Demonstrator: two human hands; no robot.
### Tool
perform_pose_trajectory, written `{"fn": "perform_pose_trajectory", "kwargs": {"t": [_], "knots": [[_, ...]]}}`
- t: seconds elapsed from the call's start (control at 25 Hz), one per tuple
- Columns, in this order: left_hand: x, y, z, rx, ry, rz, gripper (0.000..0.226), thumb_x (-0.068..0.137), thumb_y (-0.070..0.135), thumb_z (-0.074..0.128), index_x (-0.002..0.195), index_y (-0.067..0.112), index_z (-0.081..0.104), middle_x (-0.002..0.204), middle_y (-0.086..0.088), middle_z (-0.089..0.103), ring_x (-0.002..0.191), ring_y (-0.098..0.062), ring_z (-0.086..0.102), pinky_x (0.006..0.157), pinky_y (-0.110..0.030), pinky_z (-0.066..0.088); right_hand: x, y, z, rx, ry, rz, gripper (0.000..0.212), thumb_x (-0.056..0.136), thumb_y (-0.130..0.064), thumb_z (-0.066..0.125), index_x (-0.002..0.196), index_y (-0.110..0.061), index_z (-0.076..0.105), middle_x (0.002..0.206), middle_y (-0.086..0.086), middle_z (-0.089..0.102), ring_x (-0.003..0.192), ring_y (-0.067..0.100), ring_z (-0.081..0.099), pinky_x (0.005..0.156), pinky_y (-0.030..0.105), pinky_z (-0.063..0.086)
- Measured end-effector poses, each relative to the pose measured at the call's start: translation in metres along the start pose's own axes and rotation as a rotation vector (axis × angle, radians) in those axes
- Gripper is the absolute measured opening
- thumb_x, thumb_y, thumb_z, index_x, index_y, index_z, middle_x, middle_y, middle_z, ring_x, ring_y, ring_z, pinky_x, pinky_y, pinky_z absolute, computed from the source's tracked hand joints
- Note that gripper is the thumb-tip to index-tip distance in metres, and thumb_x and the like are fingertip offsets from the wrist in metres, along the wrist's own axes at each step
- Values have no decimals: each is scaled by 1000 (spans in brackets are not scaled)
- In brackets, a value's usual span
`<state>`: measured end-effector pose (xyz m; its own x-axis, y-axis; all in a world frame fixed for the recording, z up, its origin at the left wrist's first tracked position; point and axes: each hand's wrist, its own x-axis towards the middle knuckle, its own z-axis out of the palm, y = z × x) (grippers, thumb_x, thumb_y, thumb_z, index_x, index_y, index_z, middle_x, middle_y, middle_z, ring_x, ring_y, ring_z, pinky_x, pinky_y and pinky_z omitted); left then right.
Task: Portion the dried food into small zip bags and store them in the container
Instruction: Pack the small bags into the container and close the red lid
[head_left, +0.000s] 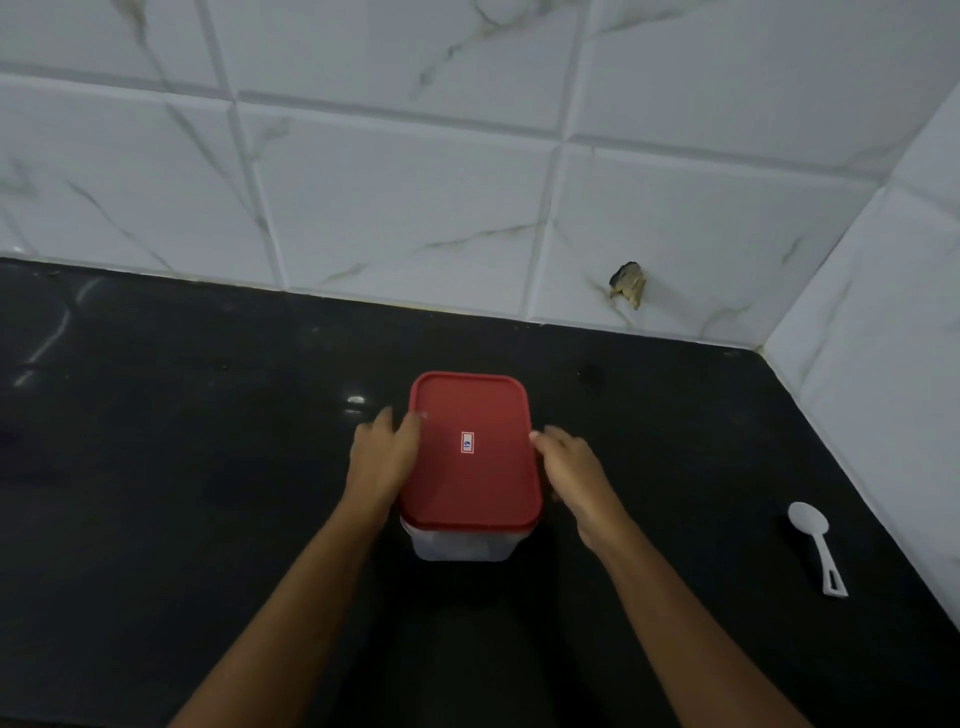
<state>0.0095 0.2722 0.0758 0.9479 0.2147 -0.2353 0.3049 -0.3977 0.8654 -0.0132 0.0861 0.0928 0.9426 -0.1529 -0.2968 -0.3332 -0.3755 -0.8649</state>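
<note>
Head cam: container (470, 467) on blk counter (156, 467), wht tiled wall (415, 182) behind.

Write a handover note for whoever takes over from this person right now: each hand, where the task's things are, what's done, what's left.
The left hand grips the left edge of the red lid, thumb on top.
The right hand is at the lid's right edge; its grip is unclear.
The container stands on the black counter, lid on.
The white spoon lies apart to the right.
No zip bags or dried food show, so progress cannot be judged; check inside first.
</note>
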Motion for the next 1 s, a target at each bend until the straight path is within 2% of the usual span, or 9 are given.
{"fn": "perform_pose_trajectory", "kwargs": {"t": [0.08, 0.16, 0.28, 0.44, 0.56, 0.68, 0.8, 0.88, 1.0], "knots": [[22, 16, 2, -136, -32, -23, 60, 92, 49, 41, 139, 12, 40, 144, -14, 40, 128, -29, 43, 108, -44, 36, 22, -12, 2, 14, 37, -25, 54, 98, -43, 34, 146, -20, 28, 154, 5, 22, 139, 23, 30, 113, 40, 27], [40, 27, 4, -239, -64, -44, 51, 95, 46, 39, 132, 11, 48, 136, -13, 50, 120, -27, 51, 104, -43, 41, 44, -24, 10, 214, -16, 4, 47, 97, -47, 36, 138, -24, 41, 143, 5, 41, 136, 23, 37, 111, 38, 29], [48, 25, 13, -242, -87, -109, 52, 97, 47, 34, 127, 9, 52, 126, -14, 56, 113, -28, 56, 100, -44, 45, 64, -26, 21, 371, -112, 63, 30, 99, -38, 35, 114, -24, 56, 105, 3, 64, 99, 21, 62, 93, 39, 50], [53, 20, 19, -120, -35, -47, 46, 100, 39, 31, 132, 12, 50, 132, -14, 53, 121, -29, 50, 104, -39, 40, 71, -19, 28, 285, -31, -18, 30, 102, -30, 29, 103, -21, 58, 94, 4, 62, 80, 14, 59, 75, 32, 52], [55, 20, 22, 26, 26, 30, 43, 101, 33, 28, 129, 10, 52, 129, -15, 54, 122, -29, 48, 94, -29, 36, 75, -19, 31, 185, 20, -74, 30, 101, -28, 31, 104, -23, 60, 98, 5, 63, 84, 17, 61, 78, 35, 53], [45, 24, 21, 111, 81, 104, 42, 101, 31, 30, 120, 2, 54, 121, -17, 58, 111, -28, 53, 79, -25, 33, 67, -21, 29, 150, 18, -78, 36, 101, -35, 30, 124, -22, 55, 120, 7, 60, 107, 22, 59, 96, 41, 49], [29, 23, 13, 100, 145, 40, 51, 98, 39, 35, 124, -3, 45, 127, -20, 51, 114, -32, 51, 87, -36, 39, 46, -16, 26, 124, 44, 10, 51, 98, -49, 26, 142, -24, 35, 143, 7, 43, 128, 24, 45, 108, 44, 37], [9, 14, 8, 184, 128, -42, 60, 95, 48, 36, 129, -1, 38, 133, -19, 46, 119, -34, 48, 93, -42, 39, 24, -3, 25, -31, 102, 61, 57, 96, -53, 24, 145, -22, 28, 147, 9, 32, 133, 28, 36, 108, 45, 34], [-26, 0, 9, 323, 103, -60, 51, 95, 48, 33, 120, 4, 37, 121, -15, 53, 109, -33, 54, 81, -39, 40, -7, 12, 35, -111, 124, 59, 54, 98, -50, 21, 141, -21, 32, 140, 10, 36, 124, 28, 43, 101, 43, 39]]}}
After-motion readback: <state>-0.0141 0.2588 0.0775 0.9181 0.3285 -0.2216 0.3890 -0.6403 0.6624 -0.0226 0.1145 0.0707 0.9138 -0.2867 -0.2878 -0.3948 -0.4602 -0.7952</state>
